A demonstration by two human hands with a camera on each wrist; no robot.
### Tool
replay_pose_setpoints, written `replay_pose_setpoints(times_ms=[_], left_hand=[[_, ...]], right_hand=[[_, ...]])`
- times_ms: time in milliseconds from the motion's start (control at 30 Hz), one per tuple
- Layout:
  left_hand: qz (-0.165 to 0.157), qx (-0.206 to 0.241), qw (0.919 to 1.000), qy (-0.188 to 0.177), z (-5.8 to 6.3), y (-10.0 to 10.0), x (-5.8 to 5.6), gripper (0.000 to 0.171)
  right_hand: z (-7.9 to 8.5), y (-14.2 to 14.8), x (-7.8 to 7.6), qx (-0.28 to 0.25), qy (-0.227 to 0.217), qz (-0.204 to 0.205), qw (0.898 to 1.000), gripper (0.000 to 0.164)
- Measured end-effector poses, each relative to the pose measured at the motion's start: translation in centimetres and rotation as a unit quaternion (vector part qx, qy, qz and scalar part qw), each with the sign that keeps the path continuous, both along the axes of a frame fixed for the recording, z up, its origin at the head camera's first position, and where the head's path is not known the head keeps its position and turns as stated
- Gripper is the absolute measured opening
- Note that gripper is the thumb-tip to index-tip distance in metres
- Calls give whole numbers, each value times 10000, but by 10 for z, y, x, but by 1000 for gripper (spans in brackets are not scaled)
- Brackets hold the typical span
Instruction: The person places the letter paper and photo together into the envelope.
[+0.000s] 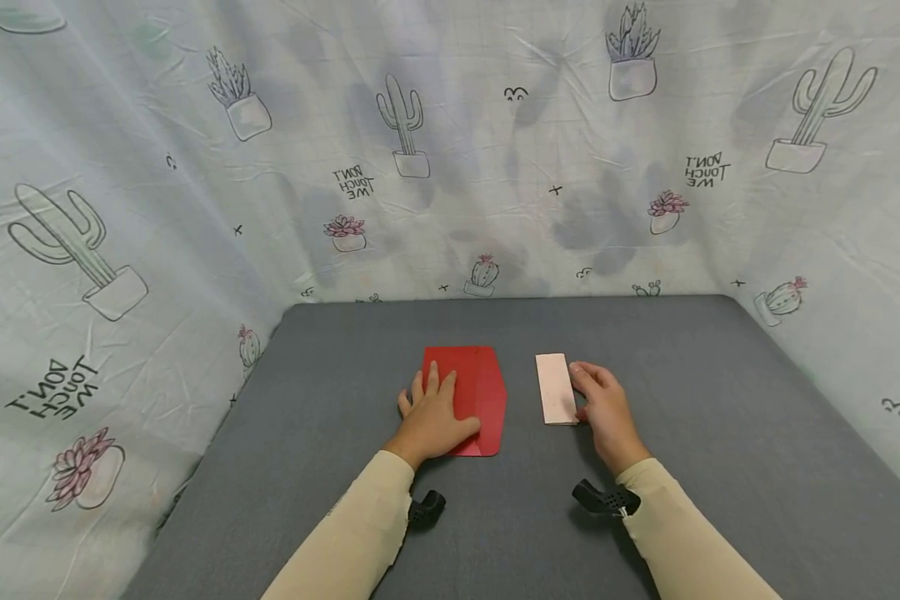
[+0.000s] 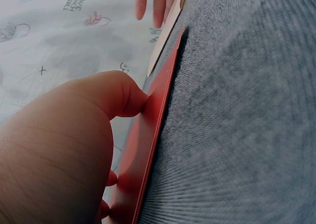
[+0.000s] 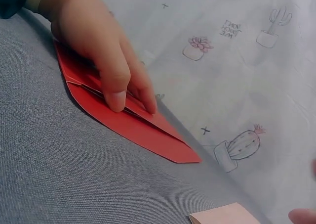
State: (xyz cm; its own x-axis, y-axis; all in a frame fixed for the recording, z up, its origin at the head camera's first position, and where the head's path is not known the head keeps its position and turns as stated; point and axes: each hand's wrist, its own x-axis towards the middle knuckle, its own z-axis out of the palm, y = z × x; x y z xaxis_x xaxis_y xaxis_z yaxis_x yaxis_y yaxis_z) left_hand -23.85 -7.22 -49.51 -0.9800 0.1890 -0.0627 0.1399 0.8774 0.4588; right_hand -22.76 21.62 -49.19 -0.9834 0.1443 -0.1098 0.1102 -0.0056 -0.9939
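A red envelope lies on the table with its flap spread out to the right. My left hand rests on it, fingers spread and thumb pressing near the flap fold. In the right wrist view the envelope's mouth shows as a narrow slit beside that thumb. To the right lies a folded piece of pale pink paper, longer than it is wide. Beside its right edge is my right hand, with fingertips close by the upper corner and the thumb near the lower one. In the right wrist view a fingertip stands apart from the paper.
The grey cloth-covered table reaches back to a white curtain printed with cacti and potted plants. Curtain also hangs along both sides. Black wrist mounts stick out inward from the sleeves.
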Motion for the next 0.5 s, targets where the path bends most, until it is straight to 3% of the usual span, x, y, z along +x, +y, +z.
replay_pose_setpoints(times_ms=[200, 500], left_hand=[[-4, -20, 10000, 20, -1, 0, -1, 98], [32, -6, 10000, 13, 0, 0, -1, 97]], right_hand=[[1, -1, 2, 560, -112, 161, 9982, 52], [-2, 0, 1, 642, -126, 266, 9975, 58]])
